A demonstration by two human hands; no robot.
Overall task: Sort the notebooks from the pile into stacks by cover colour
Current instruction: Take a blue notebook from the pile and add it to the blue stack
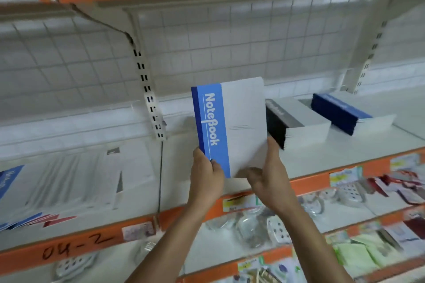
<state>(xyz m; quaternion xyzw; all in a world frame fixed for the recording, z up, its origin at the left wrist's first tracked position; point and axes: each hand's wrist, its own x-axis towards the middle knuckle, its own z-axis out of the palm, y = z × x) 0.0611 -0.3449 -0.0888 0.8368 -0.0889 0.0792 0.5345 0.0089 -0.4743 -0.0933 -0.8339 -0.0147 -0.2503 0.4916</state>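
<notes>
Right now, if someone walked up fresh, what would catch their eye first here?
The blue-and-white notebook stands out first, held upright mid-frame with its lower corners gripped by the left hand and right hand. Behind it on the white shelf lie two sorted stacks: a black-spined stack and, further right, a dark blue stack. A loose pile of notebooks is spread out at far left.

1. Left hand [207, 172] and right hand [269, 174] grip the lower corners of an upright blue-spined notebook [232, 128].
2. At its three o'clock lies a black-spined stack [285, 119], with a dark-blue stack [340, 112] beyond.
3. At eight o'clock lies a loose pile [69, 179].
</notes>
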